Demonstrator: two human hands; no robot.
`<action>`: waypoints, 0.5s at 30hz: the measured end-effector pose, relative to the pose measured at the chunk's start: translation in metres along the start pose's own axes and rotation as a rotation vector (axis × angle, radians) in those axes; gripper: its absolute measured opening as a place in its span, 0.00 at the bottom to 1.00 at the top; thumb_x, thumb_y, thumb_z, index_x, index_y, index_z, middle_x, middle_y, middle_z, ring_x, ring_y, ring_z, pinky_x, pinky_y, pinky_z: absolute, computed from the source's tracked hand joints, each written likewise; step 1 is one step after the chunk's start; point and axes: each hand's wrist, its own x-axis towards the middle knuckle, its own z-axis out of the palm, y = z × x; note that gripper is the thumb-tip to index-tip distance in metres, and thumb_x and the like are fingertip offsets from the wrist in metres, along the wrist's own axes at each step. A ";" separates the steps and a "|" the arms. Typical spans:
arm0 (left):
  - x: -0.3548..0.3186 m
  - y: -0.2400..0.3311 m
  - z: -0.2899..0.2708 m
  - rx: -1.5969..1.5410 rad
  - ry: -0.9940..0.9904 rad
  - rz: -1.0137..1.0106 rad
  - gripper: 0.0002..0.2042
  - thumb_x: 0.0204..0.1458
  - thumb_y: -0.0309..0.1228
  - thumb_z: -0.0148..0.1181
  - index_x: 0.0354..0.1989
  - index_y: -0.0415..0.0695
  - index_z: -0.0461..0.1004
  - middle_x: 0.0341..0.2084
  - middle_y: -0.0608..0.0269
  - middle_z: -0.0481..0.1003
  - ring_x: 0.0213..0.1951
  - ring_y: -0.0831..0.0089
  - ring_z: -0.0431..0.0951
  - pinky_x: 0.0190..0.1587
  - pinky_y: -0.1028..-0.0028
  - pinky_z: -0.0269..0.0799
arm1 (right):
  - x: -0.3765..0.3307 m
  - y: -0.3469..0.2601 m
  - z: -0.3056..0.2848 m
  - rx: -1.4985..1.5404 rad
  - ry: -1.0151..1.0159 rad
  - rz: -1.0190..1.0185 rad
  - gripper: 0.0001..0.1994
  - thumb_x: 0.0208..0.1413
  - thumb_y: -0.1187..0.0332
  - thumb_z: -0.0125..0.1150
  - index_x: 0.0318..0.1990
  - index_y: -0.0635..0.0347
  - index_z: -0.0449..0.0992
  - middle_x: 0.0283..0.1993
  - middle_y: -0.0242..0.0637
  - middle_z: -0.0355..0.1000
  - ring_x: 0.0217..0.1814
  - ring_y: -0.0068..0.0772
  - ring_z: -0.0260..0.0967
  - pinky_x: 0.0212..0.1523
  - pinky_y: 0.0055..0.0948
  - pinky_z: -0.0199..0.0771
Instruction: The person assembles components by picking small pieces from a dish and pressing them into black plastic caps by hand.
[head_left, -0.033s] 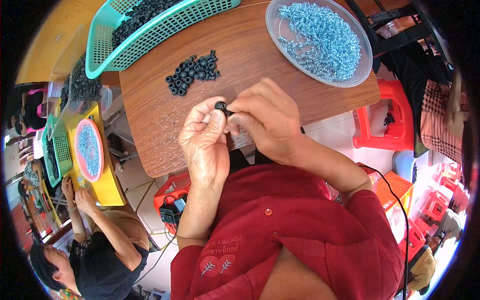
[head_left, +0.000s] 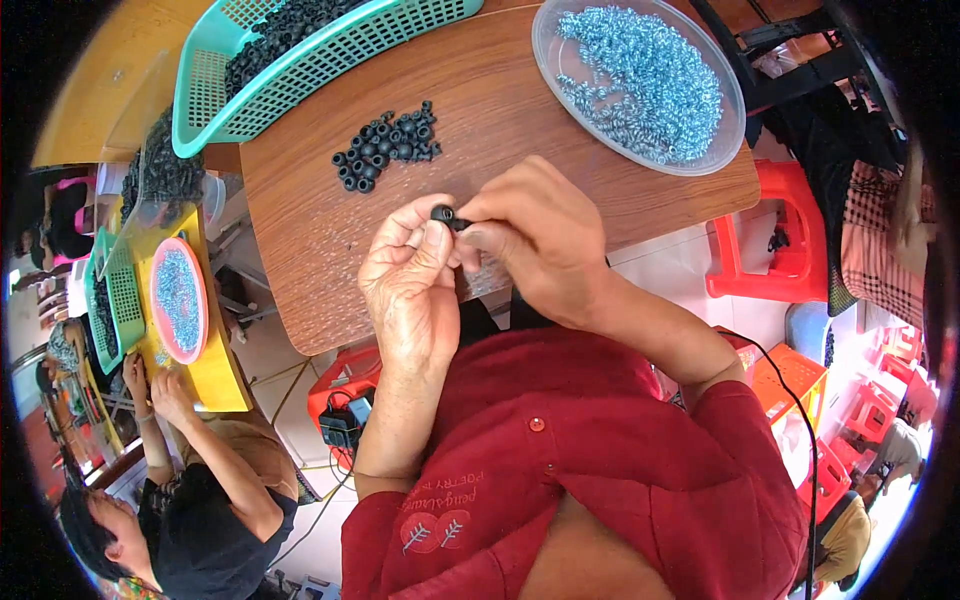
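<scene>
My left hand (head_left: 405, 275) pinches a small round black plastic piece (head_left: 442, 213) with a hole in it, between thumb and fingers. From the right, my right hand (head_left: 545, 240) closes its thumb and forefinger on a narrow dark part (head_left: 460, 224) against that round piece. The fingertips partly cover it, so whether the two are joined I cannot tell. Both hands are over the table's near edge. Just beyond them lies a loose pile of similar black pieces (head_left: 385, 147) on the brown wooden table (head_left: 490, 110).
A green mesh basket (head_left: 330, 75) of black pieces stands far left. At far right sits a clear round tray (head_left: 590, 122) of small bluish springs. Red stools (head_left: 770, 270) flank the table. On the left, another person (head_left: 210, 500) works at a yellow table (head_left: 215, 370).
Almost nothing differs. The round piece has shifted a touch, and slightly more of the narrow dark part shows between my fingertips.
</scene>
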 end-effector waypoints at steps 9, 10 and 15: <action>-0.002 0.001 0.003 -0.022 -0.012 -0.028 0.11 0.51 0.22 0.58 0.42 0.32 0.71 0.28 0.58 0.75 0.24 0.75 0.73 0.28 0.78 0.70 | 0.003 -0.010 -0.008 0.838 -0.032 0.751 0.03 0.50 0.81 0.59 0.33 0.68 0.74 0.28 0.33 0.71 0.26 0.20 0.70 0.28 0.19 0.72; -0.002 0.001 0.002 -0.007 -0.037 -0.017 0.11 0.51 0.22 0.59 0.42 0.32 0.71 0.27 0.58 0.75 0.25 0.75 0.72 0.28 0.79 0.69 | 0.002 -0.009 -0.007 0.839 -0.033 0.751 0.03 0.50 0.81 0.59 0.33 0.68 0.74 0.28 0.33 0.71 0.26 0.20 0.70 0.28 0.19 0.72; -0.004 0.001 0.005 0.043 -0.043 0.011 0.11 0.51 0.22 0.59 0.42 0.33 0.72 0.27 0.60 0.74 0.25 0.76 0.72 0.28 0.80 0.68 | 0.000 -0.006 -0.005 0.837 -0.034 0.727 0.03 0.49 0.81 0.59 0.32 0.69 0.75 0.29 0.34 0.70 0.27 0.21 0.71 0.28 0.18 0.71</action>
